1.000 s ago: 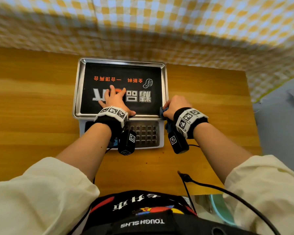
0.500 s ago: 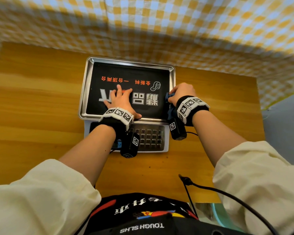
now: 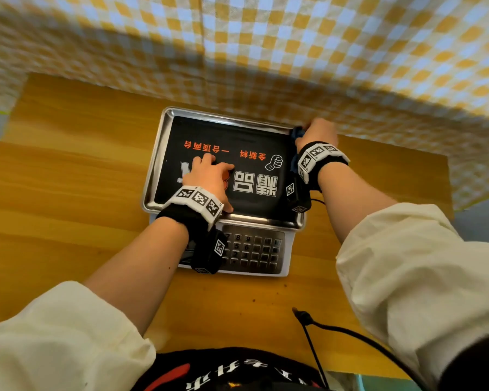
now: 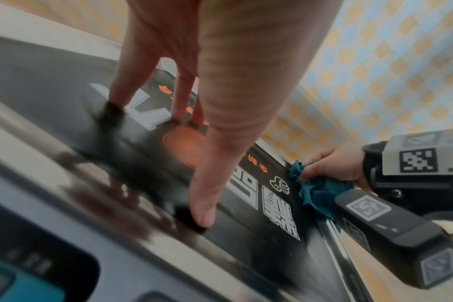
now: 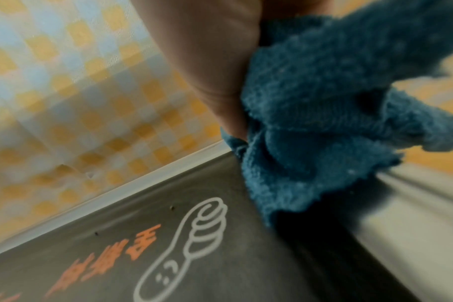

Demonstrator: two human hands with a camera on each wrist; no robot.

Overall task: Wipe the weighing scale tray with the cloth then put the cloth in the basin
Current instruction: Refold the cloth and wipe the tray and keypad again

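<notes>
A shallow rectangular stainless-steel tray (image 3: 153,176) lined with a black printed sheet bearing orange and white characters sits on top of a grey weighing scale (image 3: 287,258), whose metal keypad (image 3: 251,252) faces the person at the near edge. The scale stands on a wooden table (image 3: 68,179) with a warm yellow grain, pushed up close to a hanging yellow-and-white checked fabric (image 3: 266,46) that runs along the table's far side and hangs just behind the tray's far rim. The left hand (image 3: 209,179) rests on the near-left part of the printed sheet, fingers straight and spread, with the fingertips (image 4: 202,216) pressing down on the black surface, as the left wrist view shows. The right hand (image 3: 319,131) is at the tray's far right corner, its fingers curled round a crumpled teal terry cloth (image 5: 311,122), which is bunched against the raised metal rim and the edge of the black sheet. Black wrist straps with white coded markers are worn on both forearms, and cream sleeves cover the upper arms. A thin black cable (image 3: 336,331) lies across the near right part of the table, well apart from the scale. A sliver of a pale green object (image 3: 362,383) shows below the table's near edge; what it is cannot be told.
</notes>
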